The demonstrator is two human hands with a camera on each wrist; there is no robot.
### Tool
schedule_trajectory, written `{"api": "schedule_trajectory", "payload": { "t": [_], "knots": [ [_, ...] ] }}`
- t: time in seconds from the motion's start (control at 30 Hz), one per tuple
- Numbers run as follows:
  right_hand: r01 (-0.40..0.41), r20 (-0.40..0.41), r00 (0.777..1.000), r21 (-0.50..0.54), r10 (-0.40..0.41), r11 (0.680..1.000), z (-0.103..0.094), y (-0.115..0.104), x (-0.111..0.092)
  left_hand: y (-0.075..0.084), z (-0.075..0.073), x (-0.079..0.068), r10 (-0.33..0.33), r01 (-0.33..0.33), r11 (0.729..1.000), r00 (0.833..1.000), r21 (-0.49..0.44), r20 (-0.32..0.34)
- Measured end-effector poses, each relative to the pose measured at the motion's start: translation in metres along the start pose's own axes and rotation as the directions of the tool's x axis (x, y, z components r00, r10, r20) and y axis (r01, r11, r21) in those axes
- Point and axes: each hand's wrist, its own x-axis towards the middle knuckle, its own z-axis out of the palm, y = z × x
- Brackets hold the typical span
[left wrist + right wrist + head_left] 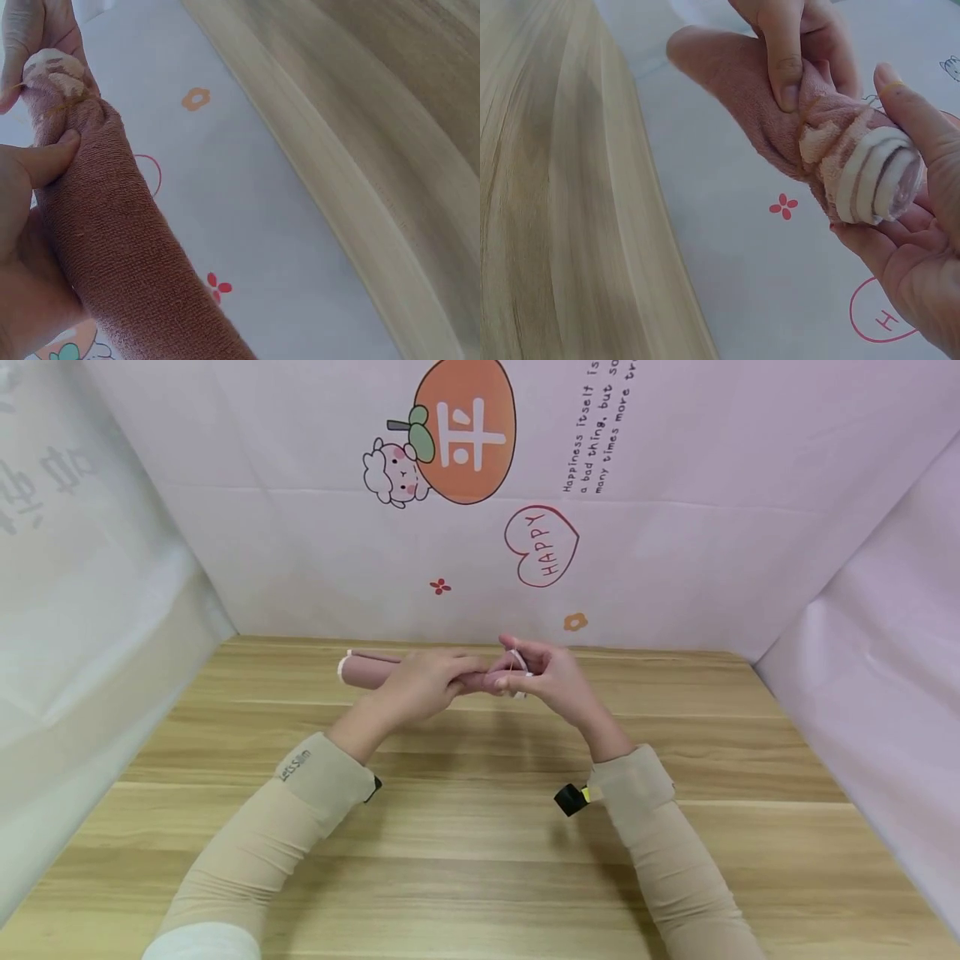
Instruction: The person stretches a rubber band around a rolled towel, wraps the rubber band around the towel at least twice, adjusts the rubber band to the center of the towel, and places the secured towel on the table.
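A pinkish-brown towel (367,672), rolled into a long tube, is held up across the far side of the table. My left hand (426,683) grips the roll near its right part, the thumb pressing on the cloth. A thin yellowish rubber band (804,139) circles the roll close to its white-edged end (874,180), bunching the towel there. Around that end curve the thumb and fingers of my right hand (561,683), with a strand of the band stretched over the thumb (915,112). In the left wrist view the right hand (26,30) appears beyond the bunched end.
Beneath the arms lies a wood-grain table (465,877). A white printed sheet (300,552) rises behind its far edge, and more white cloth (885,593) hangs at the sides. A black wrist device (571,799) sticks out from the right cuff.
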Motion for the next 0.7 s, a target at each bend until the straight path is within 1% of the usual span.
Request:
{"api": "schedule_trajectory", "payload": {
  "t": [0.17,0.27,0.33,0.43,0.5,0.57,0.63,0.7],
  "knots": [
    [-0.002,0.032,0.999,0.006,0.002,1.000,0.000,0.000,0.000,0.005,-0.003,0.000,0.002,-0.003,0.995,1.000,0.097,0.016],
    [-0.012,0.032,0.999,-0.036,0.013,0.999,0.000,-0.001,0.000,0.009,-0.004,0.002,-0.010,0.008,0.993,1.000,0.122,0.013],
    [-0.017,0.023,1.000,-0.061,0.018,0.998,-0.001,-0.003,-0.001,0.011,-0.005,0.003,-0.033,0.033,0.994,0.999,0.104,0.000],
    [-0.025,-0.011,1.000,-0.103,0.024,0.994,-0.001,-0.005,-0.001,0.012,-0.004,0.006,-0.071,0.073,0.997,0.997,0.041,-0.033],
    [-0.038,-0.028,0.999,-0.112,0.035,0.993,-0.001,-0.005,0.000,0.013,-0.003,0.007,-0.086,0.086,0.996,0.995,0.006,-0.051],
    [-0.061,-0.047,0.997,-0.117,0.056,0.991,0.000,-0.004,0.001,0.014,-0.002,0.008,-0.090,0.090,0.996,0.994,-0.004,-0.056],
    [-0.087,-0.065,0.995,-0.118,0.080,0.989,0.001,-0.001,0.002,0.015,0.000,0.009,-0.089,0.089,0.996,0.995,0.005,-0.055],
    [-0.113,-0.075,0.991,-0.079,0.107,0.990,0.002,0.002,0.004,0.015,0.002,0.010,-0.088,0.089,0.996,0.995,0.018,-0.052]
  ]
}}
